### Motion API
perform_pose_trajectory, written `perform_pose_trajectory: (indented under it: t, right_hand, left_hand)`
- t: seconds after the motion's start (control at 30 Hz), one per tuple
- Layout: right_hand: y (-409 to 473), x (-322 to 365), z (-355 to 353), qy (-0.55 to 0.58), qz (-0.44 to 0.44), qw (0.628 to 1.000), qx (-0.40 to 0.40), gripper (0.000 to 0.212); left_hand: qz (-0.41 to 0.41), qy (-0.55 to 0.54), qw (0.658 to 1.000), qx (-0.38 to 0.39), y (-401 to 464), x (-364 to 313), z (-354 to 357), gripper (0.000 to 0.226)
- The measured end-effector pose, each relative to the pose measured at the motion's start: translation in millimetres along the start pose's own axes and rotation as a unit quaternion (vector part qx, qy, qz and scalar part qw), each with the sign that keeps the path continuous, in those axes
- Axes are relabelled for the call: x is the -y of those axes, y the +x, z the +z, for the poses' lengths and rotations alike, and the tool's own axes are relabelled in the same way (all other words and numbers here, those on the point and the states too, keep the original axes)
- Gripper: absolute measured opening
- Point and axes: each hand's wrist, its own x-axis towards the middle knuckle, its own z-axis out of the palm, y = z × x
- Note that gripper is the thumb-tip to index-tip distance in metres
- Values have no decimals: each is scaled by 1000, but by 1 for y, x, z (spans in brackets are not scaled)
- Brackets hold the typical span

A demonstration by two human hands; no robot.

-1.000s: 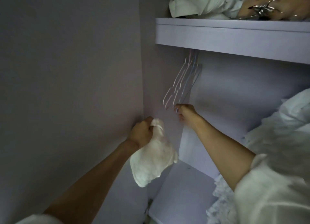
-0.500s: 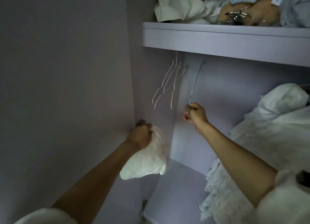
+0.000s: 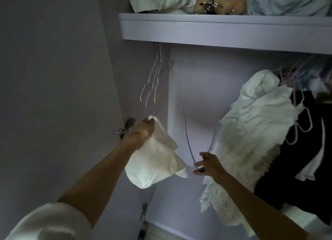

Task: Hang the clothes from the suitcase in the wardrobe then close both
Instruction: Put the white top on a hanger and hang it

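While the left hand (image 3: pixel 143 131) grips one white garment (image 3: pixel 154 160) by its top edge, the cloth hanging below the fist, the right hand (image 3: pixel 206 165) pinches one thin wire hanger (image 3: pixel 189 142) at its lower bend, the wire rising above the fingers; three or so empty hangers (image 3: pixel 152 81) dangle under the shelf (image 3: pixel 215 31).

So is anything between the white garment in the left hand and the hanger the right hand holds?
Nothing visible. The white garment hangs from the left hand, and the wire hanger gripped by the right hand sits just beside it across an open gap.
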Motion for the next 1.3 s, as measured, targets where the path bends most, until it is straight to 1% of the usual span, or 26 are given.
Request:
perform_pose_trajectory:
  t: [0.03, 0.1, 0.2, 0.23, 0.27, 0.33, 0.37, 0.4, 0.43, 0.47, 0.5, 0.53, 0.6, 0.67, 0.73, 0.8, 0.83, 0.9, 1.0, 1.1, 1.17, 1.23, 1.3]
  right_hand:
    - [-3, -12, -3, -15, 27, 999, 7, 34]
    - [-10, -30, -9, -28, 81, 996, 28, 36]
    - [-20, -40, -14, -43, 124, 989, 66, 32]
    - [-23, -41, -15, -45, 125, 987, 88, 30]
    - [-28, -39, -16, -42, 122, 986, 108, 29]
    - [-36, -32, -17, -11, 105, 983, 152, 24]
    - [-39, -29, -16, 10, 94, 981, 167, 26]
    - [-40, -24, -14, 31, 83, 981, 170, 34]
    - [-41, -20, -13, 52, 73, 982, 166, 43]
    - [-42, -16, -13, 80, 66, 980, 168, 48]
    - [-41, -13, -13, 106, 62, 977, 172, 48]
    - [-40, -11, -14, 120, 62, 975, 177, 46]
    - [-42, -7, -19, 104, 70, 972, 200, 39]
    - [-44, -6, -22, 107, 76, 970, 204, 33]
    - [-47, -7, -22, 165, 91, 964, 190, 22]
    - [-45, -12, -25, 247, 84, 954, 147, 20]
    - [-43, -14, -28, 269, 72, 952, 126, 19]
    - [-44, -14, -36, 248, 60, 960, 112, 18]
    - [-52, -11, -43, 180, 68, 970, 146, 27]
    - [-56, -12, -45, 155, 56, 973, 164, 28]
    - [-55, -16, -42, 151, 40, 975, 161, 30]
    - [-54, -19, -39, 184, 34, 972, 141, 30]
    - [-51, -18, -37, 199, 26, 972, 120, 28]
  left_hand:
    - [-25, -74, 997, 26, -3, -4, 3, 44]
    - [-76, -202, 973, 77, -10, -14, 9, 47]
    - [-101, -306, 940, 113, -17, -32, 15, 51]
    - [-105, -327, 932, 114, -18, -39, 15, 52]
    - [-107, -329, 932, 105, -20, -46, 17, 51]
    - [-104, -337, 929, 115, -26, -54, 23, 48]
    - [-105, -374, 913, 121, -26, -58, 27, 46]
    - [-123, -438, 883, 117, -27, -62, 31, 44]
    - [-126, -455, 876, 98, -30, -66, 34, 43]
    - [-114, -445, 883, 97, -35, -68, 36, 43]
    - [-104, -436, 886, 118, -36, -70, 38, 43]
    - [-96, -423, 893, 123, -34, -71, 39, 42]
    - [-104, -446, 878, 137, -29, -74, 42, 39]
    - [-98, -459, 871, 143, -26, -74, 43, 39]
    - [-89, -454, 875, 145, -17, -67, 46, 42]
    - [-93, -437, 885, 135, -12, -58, 45, 48]
    - [-113, -428, 887, 131, -9, -51, 45, 50]
    - [-149, -424, 884, 127, -4, -39, 45, 53]
    - [-155, -449, 870, 135, -3, -31, 49, 45]
    - [-178, -525, 821, 140, -3, -32, 56, 30]
    - [-179, -527, 818, 147, -4, -34, 61, 27]
    - [-157, -518, 825, 162, -8, -36, 65, 29]
    - [-115, -497, 842, 174, -10, -37, 69, 32]
